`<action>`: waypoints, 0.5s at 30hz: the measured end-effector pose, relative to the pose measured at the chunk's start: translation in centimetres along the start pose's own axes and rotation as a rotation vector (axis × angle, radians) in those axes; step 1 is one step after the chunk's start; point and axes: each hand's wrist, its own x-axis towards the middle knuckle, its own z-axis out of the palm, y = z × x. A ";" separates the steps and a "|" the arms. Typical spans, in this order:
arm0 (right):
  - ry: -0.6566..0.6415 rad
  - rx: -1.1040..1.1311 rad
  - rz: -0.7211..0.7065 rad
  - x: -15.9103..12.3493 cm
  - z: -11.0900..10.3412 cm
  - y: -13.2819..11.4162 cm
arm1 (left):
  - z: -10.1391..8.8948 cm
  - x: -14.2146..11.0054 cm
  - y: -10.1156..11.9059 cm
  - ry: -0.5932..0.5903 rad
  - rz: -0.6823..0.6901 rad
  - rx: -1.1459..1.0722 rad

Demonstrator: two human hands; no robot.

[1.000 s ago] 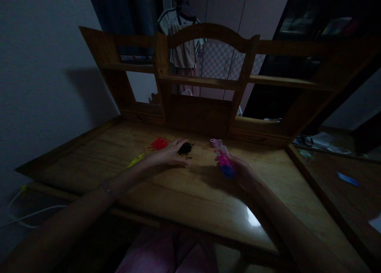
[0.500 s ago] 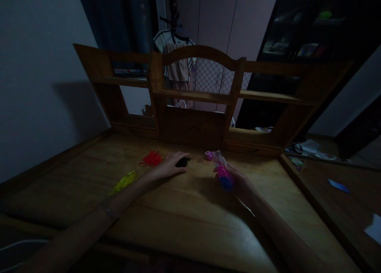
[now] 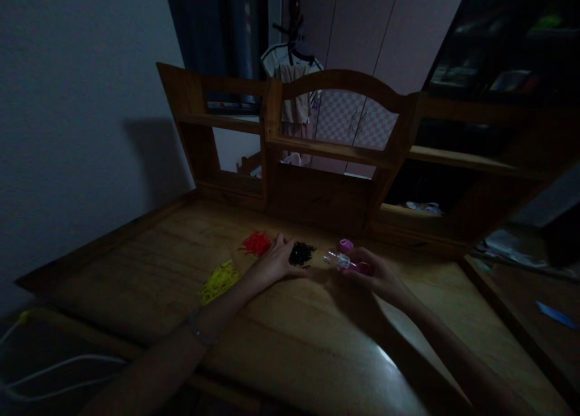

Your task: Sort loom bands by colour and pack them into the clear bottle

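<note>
Looking down at a smooth, grained wooden surface (image 3: pixel 281 337), we find three loose heaps of thin, tangled strands. The yellow heap (image 3: pixel 220 281) lies nearest us, the red heap (image 3: pixel 256 243) farther back, and the black heap (image 3: pixel 301 254) just beyond the fingers of the left hand (image 3: pixel 274 262). That hand's grip is loosely parted, thumb and fingers curving beside the black strands; we cannot tell whether they touch. In the right hand (image 3: pixel 378 274), the grip is wrapped around a clear, slender bottle (image 3: pixel 339 260), tipped nearly flat, its see-through end toward the black heap. We notice a pale label and pink inside. Behind it sits a small, rounded pinkish-purple piece (image 3: pixel 346 245).
</note>
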 end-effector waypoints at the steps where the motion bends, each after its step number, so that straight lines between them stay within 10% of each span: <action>1: -0.024 -0.044 -0.033 0.7 0.0 0.0 | 0.1 0.2 0.0 0.008 0.013 -0.022; 15: 0.002 -0.386 -0.288 3.3 1.0 2.8 | 0.4 1.5 -0.4 0.025 0.134 -0.132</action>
